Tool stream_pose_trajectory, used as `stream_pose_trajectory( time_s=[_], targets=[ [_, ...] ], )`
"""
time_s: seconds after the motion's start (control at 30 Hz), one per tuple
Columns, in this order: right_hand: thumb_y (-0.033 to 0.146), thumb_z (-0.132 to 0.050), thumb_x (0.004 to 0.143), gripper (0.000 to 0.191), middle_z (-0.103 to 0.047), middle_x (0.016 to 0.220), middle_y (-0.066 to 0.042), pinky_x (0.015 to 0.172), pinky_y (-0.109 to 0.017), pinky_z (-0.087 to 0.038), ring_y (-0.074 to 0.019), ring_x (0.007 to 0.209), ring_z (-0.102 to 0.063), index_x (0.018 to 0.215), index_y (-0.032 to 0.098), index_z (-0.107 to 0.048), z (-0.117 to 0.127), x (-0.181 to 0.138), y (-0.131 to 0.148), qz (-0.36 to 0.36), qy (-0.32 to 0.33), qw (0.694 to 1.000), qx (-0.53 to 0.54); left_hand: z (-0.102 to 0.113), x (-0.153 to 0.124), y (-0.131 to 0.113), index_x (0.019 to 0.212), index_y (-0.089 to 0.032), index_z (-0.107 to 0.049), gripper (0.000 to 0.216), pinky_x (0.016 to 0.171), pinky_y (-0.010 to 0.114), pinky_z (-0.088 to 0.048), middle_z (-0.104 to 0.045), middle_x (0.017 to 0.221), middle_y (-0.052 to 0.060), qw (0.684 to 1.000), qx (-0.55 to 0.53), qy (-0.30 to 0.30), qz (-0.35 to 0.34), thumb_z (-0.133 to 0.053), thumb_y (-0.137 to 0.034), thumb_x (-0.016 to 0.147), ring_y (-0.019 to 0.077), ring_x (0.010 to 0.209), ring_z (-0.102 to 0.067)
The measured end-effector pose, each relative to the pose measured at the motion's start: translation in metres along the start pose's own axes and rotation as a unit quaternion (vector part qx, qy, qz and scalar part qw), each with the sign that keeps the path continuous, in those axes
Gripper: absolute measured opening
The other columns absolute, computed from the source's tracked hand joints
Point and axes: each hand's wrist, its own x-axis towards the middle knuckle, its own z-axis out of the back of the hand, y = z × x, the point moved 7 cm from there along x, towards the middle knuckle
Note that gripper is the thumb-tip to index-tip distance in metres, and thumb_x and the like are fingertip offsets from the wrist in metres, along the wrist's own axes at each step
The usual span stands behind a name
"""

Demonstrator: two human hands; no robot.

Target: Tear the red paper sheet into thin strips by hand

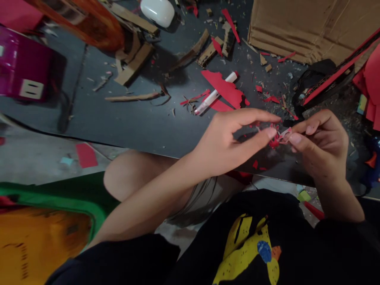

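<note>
Above the table's near edge, a small, tangled red-and-white scrap (276,139) hangs between my two hands; its exact kind is too small to make out. My right hand (325,144) pinches its pale end between thumb and forefinger, the other fingers curled. From the other side my left hand (228,138) reaches in, thumb tip against the scrap and forefinger just above it. A white marker (212,98) with a red end lies beyond my left hand, partly beneath a torn piece of red paper (228,89).
Cardboard offcuts (135,63) and red bits litter the dark table (130,126). A large cardboard sheet (311,27) lies at the back right. A white earbud case (158,12), an orange bottle-like object (97,27) and a purple box (23,65) stand at the back and left.
</note>
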Motion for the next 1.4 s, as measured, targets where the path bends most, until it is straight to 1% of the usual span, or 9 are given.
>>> stream_pose_trajectory(
  time_s=[0.07, 0.13, 0.37, 0.5, 0.73, 0.9, 1.07, 1.27, 1.4],
  targets=[
    [0.013, -0.075, 0.077, 0.022, -0.073, 0.073, 0.006, 0.047, -0.014, -0.048, -0.0054, 0.059, -0.064, 0.078, 0.022, -0.054, 0.001, 0.002, -0.003, -0.019, -0.004, 1.0, 0.018, -0.007, 0.0, 0.001, 0.103, -0.015, -0.07, 0.019, 0.087, 0.02, -0.056, -0.075, 0.103, 0.004, 0.998, -0.029, 0.045, -0.017, -0.066, -0.022, 0.085, 0.0134, 0.095, -0.07],
    [0.015, -0.076, 0.076, 0.023, -0.073, 0.073, 0.006, 0.043, -0.013, -0.048, -0.0065, 0.06, -0.067, 0.077, 0.022, -0.054, 0.001, 0.003, -0.006, -0.037, -0.008, 0.999, 0.037, -0.011, 0.001, 0.004, 0.095, -0.016, -0.072, 0.013, 0.082, 0.02, -0.057, -0.076, 0.094, 0.002, 0.997, -0.048, 0.066, -0.004, -0.066, -0.024, 0.086, 0.0125, 0.087, -0.071],
    [0.022, -0.079, 0.073, 0.029, -0.069, 0.07, 0.007, 0.04, -0.011, -0.05, -0.007, 0.055, -0.068, 0.074, 0.022, -0.05, 0.0, 0.006, -0.009, -0.069, -0.013, 0.996, 0.049, -0.013, 0.002, 0.01, 0.084, -0.017, -0.073, 0.009, 0.061, 0.016, -0.055, -0.075, 0.076, 0.0, 0.987, -0.12, 0.082, 0.064, -0.066, -0.023, 0.086, 0.0106, 0.07, -0.07],
    [0.029, -0.081, 0.071, 0.033, -0.069, 0.069, 0.006, 0.039, -0.012, -0.05, -0.0081, 0.054, -0.068, 0.073, 0.022, -0.049, 0.001, 0.006, -0.01, -0.074, -0.016, 0.997, 0.031, -0.016, 0.002, 0.013, 0.084, -0.017, -0.072, 0.011, 0.06, 0.017, -0.057, -0.075, 0.077, 0.002, 0.978, -0.161, 0.095, 0.092, -0.066, -0.026, 0.086, 0.0118, 0.07, -0.071],
    [0.021, -0.078, 0.074, 0.027, -0.071, 0.072, 0.006, 0.041, -0.011, -0.052, -0.0072, 0.056, -0.068, 0.073, 0.021, -0.051, 0.0, 0.006, -0.009, -0.071, -0.01, 0.996, 0.058, -0.017, 0.001, 0.013, 0.087, -0.017, -0.071, 0.007, 0.064, 0.02, -0.06, -0.076, 0.082, 0.002, 0.973, -0.184, 0.095, 0.1, -0.071, -0.02, 0.081, 0.0132, 0.074, -0.072],
    [0.021, -0.078, 0.074, 0.026, -0.071, 0.071, 0.006, 0.041, -0.012, -0.053, -0.0071, 0.054, -0.067, 0.073, 0.022, -0.052, 0.001, 0.005, -0.011, -0.078, -0.017, 0.995, 0.06, -0.018, 0.0, 0.009, 0.087, -0.016, -0.069, 0.018, 0.069, 0.018, -0.06, -0.076, 0.085, 0.0, 0.978, -0.172, 0.09, 0.082, -0.074, -0.008, 0.072, 0.0107, 0.075, -0.072],
    [0.027, -0.08, 0.072, 0.03, -0.07, 0.072, 0.006, 0.041, -0.015, -0.055, -0.01, 0.057, -0.069, 0.074, 0.024, -0.051, 0.001, 0.005, -0.011, -0.082, -0.025, 0.995, 0.047, -0.018, -0.001, 0.011, 0.088, -0.016, -0.07, 0.014, 0.068, 0.017, -0.06, -0.076, 0.081, 0.001, 0.976, -0.187, 0.068, 0.088, -0.07, -0.009, 0.076, 0.0102, 0.073, -0.072],
    [0.028, -0.079, 0.073, 0.029, -0.069, 0.073, 0.006, 0.042, -0.014, -0.054, -0.0081, 0.055, -0.068, 0.074, 0.024, -0.051, 0.002, 0.005, -0.011, -0.077, -0.02, 0.996, 0.041, -0.016, -0.002, 0.013, 0.091, -0.016, -0.07, 0.015, 0.064, 0.016, -0.059, -0.075, 0.08, 0.001, 0.979, -0.178, 0.065, 0.082, -0.071, -0.011, 0.077, 0.0108, 0.072, -0.072],
    [0.025, -0.076, 0.076, 0.021, -0.066, 0.073, 0.006, 0.042, -0.017, -0.053, -0.0081, 0.055, -0.064, 0.081, 0.025, -0.056, 0.005, 0.002, -0.005, -0.022, -0.035, 0.999, -0.006, -0.018, -0.002, 0.015, 0.087, -0.016, -0.068, 0.012, 0.06, 0.014, -0.058, -0.073, 0.075, 0.0, 0.965, -0.233, 0.069, 0.102, -0.071, -0.011, 0.076, 0.0094, 0.067, -0.07]
  ],
)
